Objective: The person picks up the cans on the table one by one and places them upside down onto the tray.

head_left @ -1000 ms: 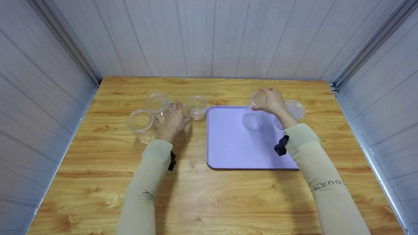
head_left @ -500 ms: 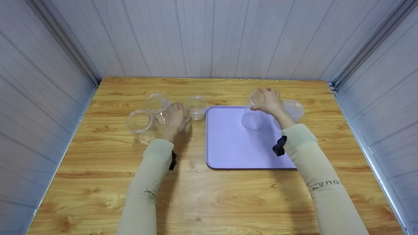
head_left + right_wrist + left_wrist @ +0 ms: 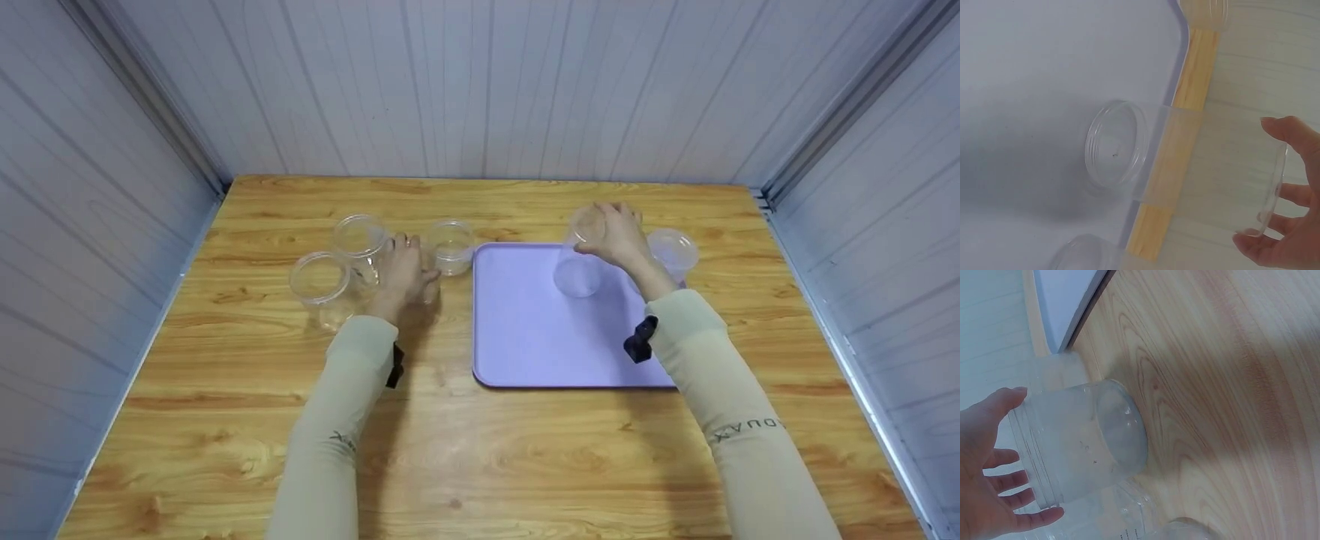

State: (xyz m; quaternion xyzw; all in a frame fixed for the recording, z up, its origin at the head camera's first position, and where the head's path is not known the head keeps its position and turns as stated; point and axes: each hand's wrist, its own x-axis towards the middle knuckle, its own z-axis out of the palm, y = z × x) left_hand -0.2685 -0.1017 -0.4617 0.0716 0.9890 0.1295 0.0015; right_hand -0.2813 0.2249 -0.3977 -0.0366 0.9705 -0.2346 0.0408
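Observation:
My left hand (image 3: 405, 279) is over the mouth of a clear plastic jar (image 3: 1086, 444). In the left wrist view the thumb and fingers curl around its threaded rim from opposite sides. My right hand (image 3: 624, 238) grips another clear jar (image 3: 577, 276) by its base end. That jar is upside down, its threaded mouth down at the lilac tray (image 3: 525, 352), as the right wrist view shows. Two open clear jars, a front one (image 3: 320, 277) and a back one (image 3: 360, 236), stand left of my left hand.
A shorter-looking clear jar (image 3: 451, 247) stands beside the tray's back left corner. Another clear jar (image 3: 673, 251) is at the back right, partly behind my right wrist. Pale panelled walls (image 3: 480, 90) enclose the wooden table (image 3: 465, 465) at the back and sides.
My left fingers look slightly more curled at the jar's rim than before. The right hand and its jar stay almost still on the tray.

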